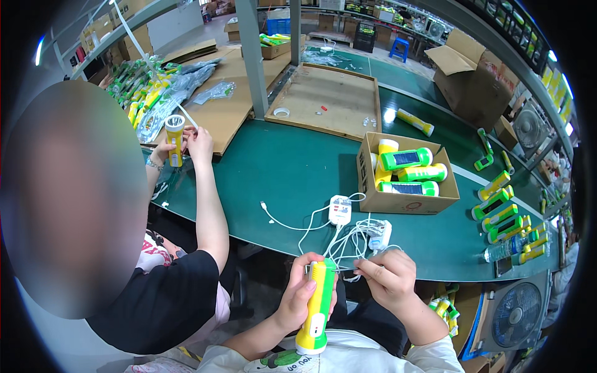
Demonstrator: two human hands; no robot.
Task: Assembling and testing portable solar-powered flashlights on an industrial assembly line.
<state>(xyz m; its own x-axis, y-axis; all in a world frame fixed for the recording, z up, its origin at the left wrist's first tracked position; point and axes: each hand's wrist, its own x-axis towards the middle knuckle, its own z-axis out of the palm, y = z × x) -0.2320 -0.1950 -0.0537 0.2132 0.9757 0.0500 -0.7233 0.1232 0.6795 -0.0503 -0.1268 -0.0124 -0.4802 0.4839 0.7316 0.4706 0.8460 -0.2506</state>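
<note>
My left hand (295, 299) is wrapped around a yellow and green flashlight (321, 297), held upright close to my body with its wide head downward. Beside its upper end, the thumb and fingers of my right hand (390, 278) pinch a thin cable (346, 269) that reaches to the flashlight's side. Whether the cable's tip is inside the flashlight I cannot tell. Just beyond my hands, white cables (348, 239) lie tangled on the green table around a white power adapter (340, 210) and a second white adapter (380, 236).
A cardboard box of flashlights (407, 202) stands beyond the adapters. Several flashlights and a plastic bottle (497, 251) stand at the right. At left, a co-worker holds a yellow flashlight (175, 142). A wooden tray (326, 93) lies behind, near a metal post (252, 62).
</note>
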